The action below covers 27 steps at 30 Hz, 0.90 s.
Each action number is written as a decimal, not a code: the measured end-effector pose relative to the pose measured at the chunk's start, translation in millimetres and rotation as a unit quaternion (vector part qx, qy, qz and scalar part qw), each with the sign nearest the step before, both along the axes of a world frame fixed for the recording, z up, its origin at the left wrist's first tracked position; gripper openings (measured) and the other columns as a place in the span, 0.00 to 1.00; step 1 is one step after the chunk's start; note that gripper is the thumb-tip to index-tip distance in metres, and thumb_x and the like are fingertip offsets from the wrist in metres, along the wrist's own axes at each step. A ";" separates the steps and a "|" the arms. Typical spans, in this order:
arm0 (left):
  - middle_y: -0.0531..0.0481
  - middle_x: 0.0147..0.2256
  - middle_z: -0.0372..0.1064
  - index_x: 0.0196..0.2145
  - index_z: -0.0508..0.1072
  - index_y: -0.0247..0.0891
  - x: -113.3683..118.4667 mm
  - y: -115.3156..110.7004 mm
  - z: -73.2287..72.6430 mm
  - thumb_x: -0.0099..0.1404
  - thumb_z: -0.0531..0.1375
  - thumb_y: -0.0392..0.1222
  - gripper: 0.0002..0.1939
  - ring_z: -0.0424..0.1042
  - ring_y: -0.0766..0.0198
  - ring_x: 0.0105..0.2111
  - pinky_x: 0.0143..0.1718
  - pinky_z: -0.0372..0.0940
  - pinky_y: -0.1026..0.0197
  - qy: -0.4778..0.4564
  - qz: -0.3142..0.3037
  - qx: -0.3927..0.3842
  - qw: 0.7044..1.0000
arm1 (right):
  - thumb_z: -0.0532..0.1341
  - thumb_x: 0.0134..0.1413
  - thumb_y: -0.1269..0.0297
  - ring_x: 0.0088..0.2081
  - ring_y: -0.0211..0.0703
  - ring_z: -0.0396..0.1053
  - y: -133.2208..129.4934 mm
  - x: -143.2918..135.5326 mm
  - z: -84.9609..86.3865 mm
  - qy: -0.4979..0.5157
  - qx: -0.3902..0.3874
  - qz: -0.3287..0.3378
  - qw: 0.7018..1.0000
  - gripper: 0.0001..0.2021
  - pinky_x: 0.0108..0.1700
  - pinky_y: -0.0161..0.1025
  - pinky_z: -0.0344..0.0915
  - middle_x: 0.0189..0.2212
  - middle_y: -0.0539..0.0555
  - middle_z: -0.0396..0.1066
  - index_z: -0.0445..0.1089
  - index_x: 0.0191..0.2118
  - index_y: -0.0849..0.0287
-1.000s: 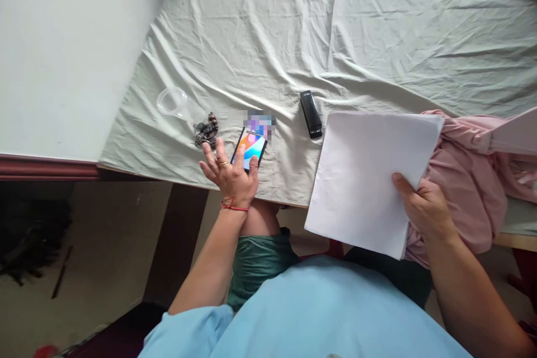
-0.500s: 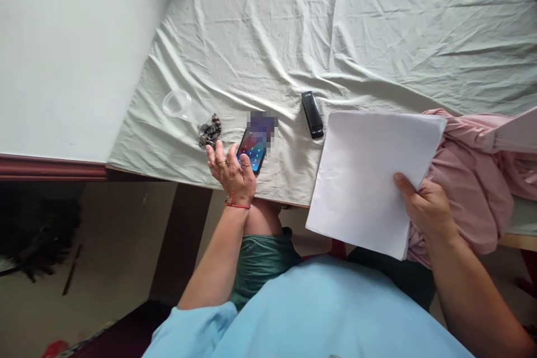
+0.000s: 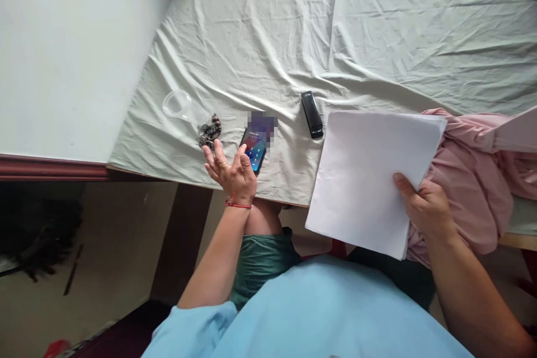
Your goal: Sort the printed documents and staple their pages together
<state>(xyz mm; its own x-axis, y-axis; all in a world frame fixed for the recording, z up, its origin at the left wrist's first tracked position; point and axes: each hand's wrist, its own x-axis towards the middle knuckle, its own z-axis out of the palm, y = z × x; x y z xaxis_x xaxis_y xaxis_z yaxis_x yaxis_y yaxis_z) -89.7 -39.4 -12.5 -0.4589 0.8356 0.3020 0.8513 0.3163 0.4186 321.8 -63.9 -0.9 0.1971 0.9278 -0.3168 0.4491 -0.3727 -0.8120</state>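
Note:
A black phone [image 3: 255, 154] with a lit keypad screen lies near the front edge of the cloth-covered table; its upper part is pixelated. My left hand [image 3: 235, 173] is at its lower left, fingers spread, the index fingertip over the screen. Whether that fingertip touches the glass cannot be made out. My right hand [image 3: 428, 204] grips the right edge of a stack of white paper [image 3: 369, 173], thumb on top and fingers hidden beneath. The stack overhangs the table's front edge. Between phone and paper sits a black stapler [image 3: 312, 114].
A dark beaded bunch [image 3: 210, 131] and a clear plastic cup [image 3: 177, 104] lie left of the phone. Pink cloth [image 3: 470, 179] is bunched at the right, partly under the paper. A pale wrinkled sheet [image 3: 268, 28] covers the table. A dark object touches the top edge.
The index finger of my left hand has moved up and right over the phone's keypad. My right hand and the paper have stayed in place.

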 end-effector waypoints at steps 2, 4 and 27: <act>0.36 0.75 0.49 0.60 0.80 0.40 1.0 0.0 1.1 0.77 0.44 0.60 0.34 0.36 0.38 0.78 0.74 0.34 0.32 0.001 0.004 0.001 1.000 | 0.62 0.58 0.32 0.47 0.51 0.79 0.5 -0.6 0.9 0.012 -0.017 -0.011 1.000 0.31 0.38 0.37 0.74 0.46 0.58 0.83 0.81 0.48 0.57; 0.36 0.75 0.49 0.60 0.79 0.40 2.1 0.1 2.4 0.77 0.43 0.60 0.34 0.36 0.38 0.78 0.74 0.34 0.32 0.001 0.003 -0.004 1.000 | 0.63 0.57 0.31 0.47 0.52 0.79 1.2 -1.5 2.6 0.011 -0.025 -0.016 1.000 0.32 0.36 0.36 0.73 0.46 0.58 0.83 0.81 0.46 0.57; 0.36 0.75 0.50 0.59 0.80 0.43 2.8 -0.2 3.7 0.78 0.45 0.60 0.31 0.36 0.37 0.78 0.74 0.32 0.30 0.002 -0.005 -0.011 1.000 | 0.63 0.58 0.33 0.47 0.56 0.80 0.3 -1.4 4.6 0.005 -0.021 -0.016 1.000 0.29 0.42 0.44 0.76 0.45 0.57 0.83 0.81 0.45 0.55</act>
